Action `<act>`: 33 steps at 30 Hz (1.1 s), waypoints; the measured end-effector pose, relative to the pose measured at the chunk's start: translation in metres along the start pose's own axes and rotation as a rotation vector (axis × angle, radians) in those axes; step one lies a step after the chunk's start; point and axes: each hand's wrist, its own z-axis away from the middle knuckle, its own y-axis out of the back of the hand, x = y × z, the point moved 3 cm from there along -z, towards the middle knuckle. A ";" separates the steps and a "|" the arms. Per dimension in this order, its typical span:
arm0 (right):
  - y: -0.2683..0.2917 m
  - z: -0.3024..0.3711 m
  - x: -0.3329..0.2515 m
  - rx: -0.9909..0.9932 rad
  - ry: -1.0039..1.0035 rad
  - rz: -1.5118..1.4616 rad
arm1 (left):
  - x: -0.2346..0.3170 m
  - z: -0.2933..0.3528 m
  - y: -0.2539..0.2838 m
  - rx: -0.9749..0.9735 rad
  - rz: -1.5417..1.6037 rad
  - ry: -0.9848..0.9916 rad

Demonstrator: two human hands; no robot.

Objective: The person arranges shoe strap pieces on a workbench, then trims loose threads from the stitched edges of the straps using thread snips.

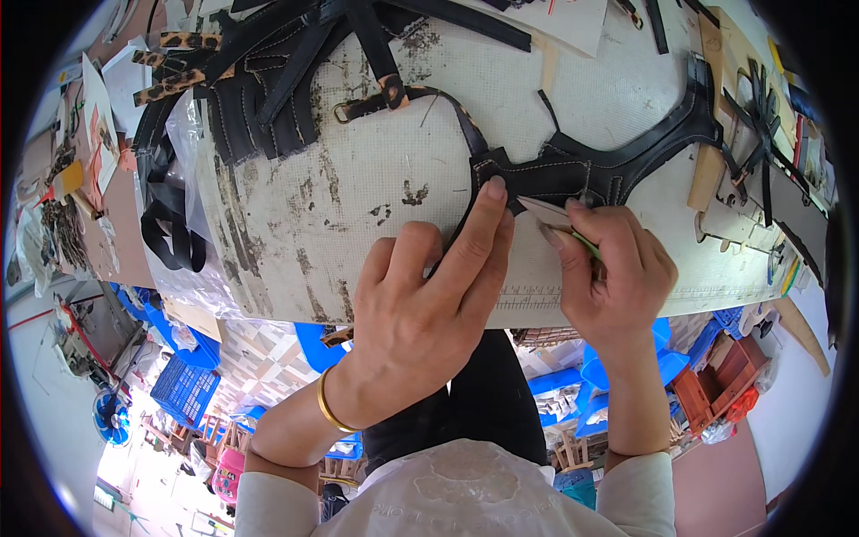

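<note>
A black stitched leather strap piece (644,154) lies across the pale worktable (376,170), with a narrow leopard-print strap and a buckle (342,113) reaching away from its left end. My left hand (425,282) presses the piece down near that end with its stretched index finger; the other fingers are bent and spread. In my right hand (617,273), thumb and fingers are closed round a thin pointed blade (543,211) with a green part showing at the palm. Its tip points left, touching or just beside the leather's lower edge. My right fingertips hide part of the blade.
Several black leather strap pieces (277,98) are heaped at the far left, above a clear plastic sheet (188,134). More dark straps (765,125) hang at the right edge beside a wooden bar (707,161). Blue crates (185,387) stand on the floor below.
</note>
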 end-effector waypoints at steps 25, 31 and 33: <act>0.003 0.020 0.042 0.213 -0.251 0.055 | -0.010 -0.017 0.016 0.132 0.595 0.431; 0.001 0.024 0.049 0.223 -0.235 0.080 | -0.042 -0.013 0.143 0.785 0.777 0.277; 0.000 0.017 0.042 0.238 -0.207 0.077 | -0.053 0.004 0.198 0.937 0.719 0.095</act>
